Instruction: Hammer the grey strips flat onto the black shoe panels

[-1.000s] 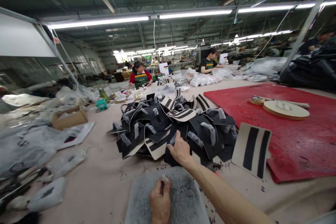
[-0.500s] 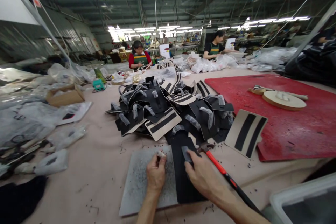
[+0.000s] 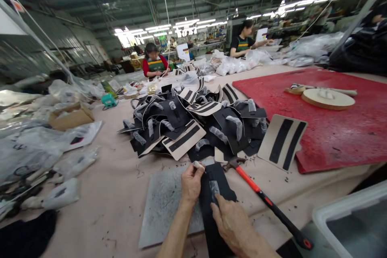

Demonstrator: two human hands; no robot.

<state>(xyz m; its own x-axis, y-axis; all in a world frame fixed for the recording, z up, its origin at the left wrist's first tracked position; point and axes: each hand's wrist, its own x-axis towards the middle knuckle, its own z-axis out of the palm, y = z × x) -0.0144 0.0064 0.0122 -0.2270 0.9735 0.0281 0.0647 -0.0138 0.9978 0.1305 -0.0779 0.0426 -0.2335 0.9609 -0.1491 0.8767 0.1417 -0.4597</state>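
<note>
My left hand point(image 3: 191, 185) pinches a small white stub point(image 3: 198, 165), perhaps a piece of chalk or wax, at the left edge of a flat black panel point(image 3: 222, 177). A plastic-wrapped strap handle point(image 3: 214, 187) stands on that panel. Fingers of my right hand point(image 3: 231, 219) are closed round the near end of this handle. Beneath the panel's left side lies a speckled grey board point(image 3: 163, 205). A claw hammer point(image 3: 252, 183) with a red and black handle rests just right of the panel, touched by neither hand.
Beyond my hands rises a heap of similar black and beige panels point(image 3: 178, 117). One striped beige panel point(image 3: 281, 141) leans by a red mat point(image 3: 338, 137) bearing a tape roll point(image 3: 328, 99). A clear bin point(image 3: 320, 219) stands near right. Two people work across the table.
My left hand has moved up and right with the white stub, to the panel's edge. The panel and my right hand have shifted nearer me, and the view has tilted slightly.
</note>
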